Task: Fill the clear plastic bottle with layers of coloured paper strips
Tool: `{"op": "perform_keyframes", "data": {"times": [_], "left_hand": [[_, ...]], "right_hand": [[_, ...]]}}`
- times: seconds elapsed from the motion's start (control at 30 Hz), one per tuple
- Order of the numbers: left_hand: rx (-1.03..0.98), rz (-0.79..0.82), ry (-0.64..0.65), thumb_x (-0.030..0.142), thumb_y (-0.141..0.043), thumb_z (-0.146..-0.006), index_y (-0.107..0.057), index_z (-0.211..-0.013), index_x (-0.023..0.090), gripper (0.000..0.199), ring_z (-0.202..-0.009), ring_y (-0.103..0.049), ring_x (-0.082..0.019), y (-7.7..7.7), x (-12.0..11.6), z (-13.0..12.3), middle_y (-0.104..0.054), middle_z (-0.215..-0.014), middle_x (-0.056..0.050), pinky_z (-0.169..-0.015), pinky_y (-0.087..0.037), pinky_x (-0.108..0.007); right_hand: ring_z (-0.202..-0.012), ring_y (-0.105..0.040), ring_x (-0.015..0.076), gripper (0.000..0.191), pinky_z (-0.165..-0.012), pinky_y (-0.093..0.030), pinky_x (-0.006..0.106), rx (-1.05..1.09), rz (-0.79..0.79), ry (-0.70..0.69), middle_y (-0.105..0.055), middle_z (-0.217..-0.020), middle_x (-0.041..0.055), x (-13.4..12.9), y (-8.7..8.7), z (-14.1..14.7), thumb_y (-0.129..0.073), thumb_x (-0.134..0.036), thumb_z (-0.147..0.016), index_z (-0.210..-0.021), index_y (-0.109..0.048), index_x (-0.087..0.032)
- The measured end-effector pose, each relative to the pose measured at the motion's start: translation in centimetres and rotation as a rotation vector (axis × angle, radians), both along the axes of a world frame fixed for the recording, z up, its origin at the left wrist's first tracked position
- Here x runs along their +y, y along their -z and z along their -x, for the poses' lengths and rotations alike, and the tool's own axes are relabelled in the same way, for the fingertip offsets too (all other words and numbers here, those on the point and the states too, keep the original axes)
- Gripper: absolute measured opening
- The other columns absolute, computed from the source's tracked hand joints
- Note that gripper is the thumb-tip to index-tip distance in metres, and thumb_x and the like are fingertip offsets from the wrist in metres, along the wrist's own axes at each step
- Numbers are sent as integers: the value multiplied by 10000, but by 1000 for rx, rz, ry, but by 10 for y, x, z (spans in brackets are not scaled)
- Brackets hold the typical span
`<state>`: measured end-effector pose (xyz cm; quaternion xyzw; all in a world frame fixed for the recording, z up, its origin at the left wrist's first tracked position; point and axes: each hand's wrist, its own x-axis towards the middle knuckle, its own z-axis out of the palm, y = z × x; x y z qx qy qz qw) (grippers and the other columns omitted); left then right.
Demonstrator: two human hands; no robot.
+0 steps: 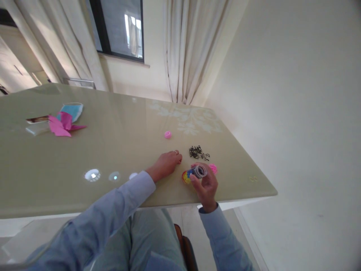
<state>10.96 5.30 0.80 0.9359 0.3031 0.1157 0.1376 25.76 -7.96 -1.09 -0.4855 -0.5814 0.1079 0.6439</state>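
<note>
Right hand grasped small jar within grip, jar tilted. Left hand lay left of grip, fingers curled; held item could not be told. Black pile beyond grip, pink pile beside. Step, by judgement: jar handling; next move called for steady tilt.

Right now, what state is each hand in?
Left hand: loosely curled; cannot tell whether it holds anything.
Right hand: holding the tilted clear jar.

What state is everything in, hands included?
Clear jar: open, tilted, contents inside
Pink cap: off the jar
Black bands: loose pile
Pink bands: bunched, partly hidden
Face mask: partly covered by pink sheet
Curtains: drawn apart
Right hand: closed around jar
Left hand: curled, grip unclear
</note>
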Motion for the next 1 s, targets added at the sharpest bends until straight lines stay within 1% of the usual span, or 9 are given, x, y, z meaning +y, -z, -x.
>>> {"op": "perform_keyframes", "data": {"times": [0.13, 0.23, 0.3, 0.43, 0.53, 0.63, 0.83, 0.9, 1.0], "left_hand": [[-87, -5, 79, 175, -556, -919, -732, -940, 187, 178, -1021, -630, -214, 0, 26, -33, -644, -1117, -100, -907, -501, -332], [-135, 4, 164, 184, -626, -889, -766, -909, 204, 142, -1212, -567, -233, -3, 40, -59, -600, -1320, -98, -1064, -436, -360], [-144, 21, 216, 186, -660, -870, -777, -885, 204, 119, -1303, -517, -245, -3, 45, -74, -555, -1416, -99, -1118, -394, -362], [-134, 60, 285, 198, -685, -861, -769, -887, 198, 88, -1279, -549, -236, -1, 50, -91, -622, -1340, -105, -1099, -409, -349], [-128, 76, 297, 226, -691, -865, -739, -949, 192, 102, -1184, -600, -223, 1, 52, -94, -682, -1214, -85, -1049, -440, -338], [-118, 87, 270, 256, -702, -860, -689, -1083, 171, 239, -1094, -629, -231, 0, 52, -92, -699, -1140, -86, -989, -474, -348], [-148, 65, 146, 347, -750, -820, -574, -1293, 117, 555, -1247, -540, -301, -4, 50, -85, -601, -1326, -172, -1084, -406, -421], [-157, 71, 118, 388, -722, -842, -588, -1282, 104, 541, -1233, -550, -301, -4, 52, -81, -615, -1302, -179, -1077, -412, -415], [-158, 108, 93, 331, -564, -948, -663, -1174, 131, 318, -1075, -636, -226, -4, 57, -75, -691, -1160, -124, -983, -476, -336]], "right_hand": [[-907, -653, 225, 225, -813, -535, 374, 18, 42, 32, -690, -997, 70, 1, 1, 0, -720, -252, -842, -1060, -677, -218], [-893, -649, 217, 214, -815, -535, 366, 0, 49, 33, -691, -980, 61, 3, -2, 3, -713, -251, -847, -1054, -671, -219], [-879, -649, 215, 218, -809, -533, 363, -48, 36, 24, -697, -967, 57, 2, -6, 5, -714, -253, -841, -1052, -670, -221], [-836, -652, 209, 221, -771, -534, 351, -78, 24, 16, -704, -936, 50, 1, -13, 8, -717, -271, -832, -1041, -670, -221], [-832, -653, 209, 218, -761, -536, 349, -66, 31, 19, -705, -931, 52, 0, -14, 9, -719, -283, -831, -1034, -670, -219], [-847, -660, 217, 227, -769, -541, 357, -64, 31, 4, -711, -942, 58, -1, -13, 9, -728, -288, -823, -1033, -673, -221], [-846, -660, 214, 226, -776, -541, 354, -46, 32, 2, -709, -940, 54, -2, -12, 11, -723, -280, -823, -1037, -675, -226], [-838, -657, 212, 220, -771, -539, 352, -44, 31, 8, -706, -934, 52, -1, -12, 11, -721, -281, -823, -1031, -675, -227], [-837, -656, 212, 212, -767, -538, 350, -36, 30, 10, -705, -931, 52, -1, -11, 11, -719, -280, -825, -1025, -673, -226]]}}
